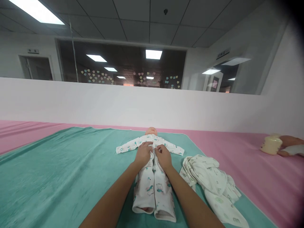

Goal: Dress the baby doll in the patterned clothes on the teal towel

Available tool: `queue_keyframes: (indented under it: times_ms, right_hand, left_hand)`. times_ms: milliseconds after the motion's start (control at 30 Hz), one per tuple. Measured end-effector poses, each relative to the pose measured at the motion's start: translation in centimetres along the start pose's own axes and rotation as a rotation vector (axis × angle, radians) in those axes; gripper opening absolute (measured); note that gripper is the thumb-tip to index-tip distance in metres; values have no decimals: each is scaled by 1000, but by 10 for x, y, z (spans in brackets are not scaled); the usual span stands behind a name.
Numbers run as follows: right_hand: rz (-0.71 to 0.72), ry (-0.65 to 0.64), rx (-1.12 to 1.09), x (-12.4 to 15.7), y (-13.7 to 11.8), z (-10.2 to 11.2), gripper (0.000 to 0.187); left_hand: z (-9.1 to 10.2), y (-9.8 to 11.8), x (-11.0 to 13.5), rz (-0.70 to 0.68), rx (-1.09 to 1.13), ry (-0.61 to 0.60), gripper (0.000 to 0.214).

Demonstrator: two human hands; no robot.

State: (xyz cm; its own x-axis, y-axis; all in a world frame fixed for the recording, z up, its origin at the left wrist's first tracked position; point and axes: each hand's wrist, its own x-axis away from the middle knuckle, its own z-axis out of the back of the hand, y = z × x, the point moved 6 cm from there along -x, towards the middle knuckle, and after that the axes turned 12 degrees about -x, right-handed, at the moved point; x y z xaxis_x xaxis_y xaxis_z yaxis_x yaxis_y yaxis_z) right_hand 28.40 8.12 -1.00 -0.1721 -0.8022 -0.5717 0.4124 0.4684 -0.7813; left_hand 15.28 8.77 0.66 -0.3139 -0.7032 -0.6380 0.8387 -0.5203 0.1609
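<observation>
A baby doll (151, 130) lies on its back, its head toward the wall. It wears a white printed baby romper (149, 186) with the sleeves spread to both sides and the legs toward me. My left hand (143, 154) is closed on the left edge of the romper's front opening, at the middle of the body. Opposite it, my right hand (163, 156) pinches the right edge with bent fingers. Below my hands the front seam is parted. The fingertips partly cover the spot they grip, so any fastener there is hidden.
A teal blanket (71, 171) lies over a pink cover (237, 148). Crumpled white printed baby clothes (209, 177) lie to the right of my right forearm. At the far right are a cream-coloured container (271, 144) and part of another doll (291, 141). A white wall (118, 104) stands behind.
</observation>
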Motion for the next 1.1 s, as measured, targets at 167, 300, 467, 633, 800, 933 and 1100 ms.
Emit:
queue_keyframes:
  times_ms: [167,300,467,633,800,933,1100]
  right_hand:
    - [-2,1,3,0,-1,0,20]
    - [-4,3,7,0,-1,0,19]
    - [-7,2,9,0,-1,1,20]
    - [-7,14,7,0,-1,1,21]
    - [-5,10,0,0,-3,1,21]
    - [-9,6,-2,1,-3,2,20]
    - [-13,5,-1,0,-2,1,21]
  left_hand:
    - [0,0,0,-7,5,-6,28]
    - [0,0,1,-10,1,1,26]
    - [1,0,1,-12,-5,1,26]
    - [0,1,0,-7,-8,-7,27]
    - [1,1,0,-1,-6,-11,27]
    - [1,0,0,9,-5,-19,27]
    - [2,2,0,-2,-6,-17,27]
